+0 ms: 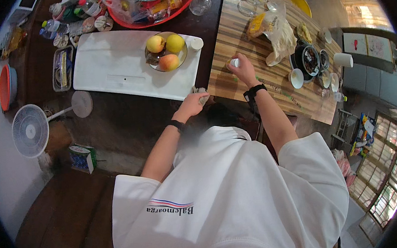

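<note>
My left hand (189, 107) is closed on a crumpled greyish cloth (202, 95) at the near right corner of a white board-like panel (124, 67). Over the wooden-striped tabletop (223, 82), my right hand (245, 70) grips a small round white cup (235, 63) near the table's left edge. On the panel's right part rests a plate (182, 62) of fruit: a yellow-green one (175, 43), a pale yellow one (155, 44) and a reddish one (169, 62). Beside the plate stands a small white cup (197, 44).
A red basin (148, 23) with packets sits beyond the panel, near several bottles (89, 7). At the right are a plastic bag (281, 38), a dark pot (309, 59), bowls (296, 78) and a white paper cup (342, 60). A white fan (30, 131) stands left.
</note>
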A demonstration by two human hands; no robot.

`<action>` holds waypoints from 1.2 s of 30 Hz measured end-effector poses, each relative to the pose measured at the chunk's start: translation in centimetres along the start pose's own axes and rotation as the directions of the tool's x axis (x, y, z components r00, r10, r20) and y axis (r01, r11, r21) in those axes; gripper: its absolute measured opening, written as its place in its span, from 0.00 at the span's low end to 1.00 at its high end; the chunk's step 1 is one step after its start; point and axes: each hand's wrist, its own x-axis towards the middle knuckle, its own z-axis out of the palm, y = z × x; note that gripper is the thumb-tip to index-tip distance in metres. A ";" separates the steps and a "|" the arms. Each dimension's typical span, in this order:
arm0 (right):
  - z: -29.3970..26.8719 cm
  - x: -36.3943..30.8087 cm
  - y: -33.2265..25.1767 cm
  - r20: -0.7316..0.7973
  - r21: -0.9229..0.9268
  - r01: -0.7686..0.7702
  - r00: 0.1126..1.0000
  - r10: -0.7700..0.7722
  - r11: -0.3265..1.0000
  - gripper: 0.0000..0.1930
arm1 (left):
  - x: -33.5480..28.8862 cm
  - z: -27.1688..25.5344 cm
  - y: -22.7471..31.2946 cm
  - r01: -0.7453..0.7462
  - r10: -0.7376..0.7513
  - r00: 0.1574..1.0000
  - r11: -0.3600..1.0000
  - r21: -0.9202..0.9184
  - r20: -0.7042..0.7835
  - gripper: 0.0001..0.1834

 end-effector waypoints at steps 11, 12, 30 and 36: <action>2.5 -2.3 -0.8 -0.025 -0.027 0.027 0.999 -0.027 0.999 0.24 | -2.2 -7.7 7.1 -0.075 0.077 0.956 0.997 0.016 -0.284 0.29; 2.8 -2.3 -0.9 -0.024 -0.018 0.037 0.999 -0.037 0.999 0.24 | -2.4 -9.4 9.0 -0.071 0.078 0.948 0.997 0.035 -0.309 0.29; -2.7 14.5 -2.2 -0.109 -0.302 0.038 0.991 -0.074 0.953 0.21 | -10.1 -12.2 14.2 0.049 -0.037 0.763 0.999 0.001 -0.645 0.26; -1.8 17.4 -1.7 -0.057 -0.367 0.045 0.996 -0.070 0.929 0.19 | -11.1 -11.0 14.0 0.072 -0.089 0.707 0.996 -0.054 -0.702 0.26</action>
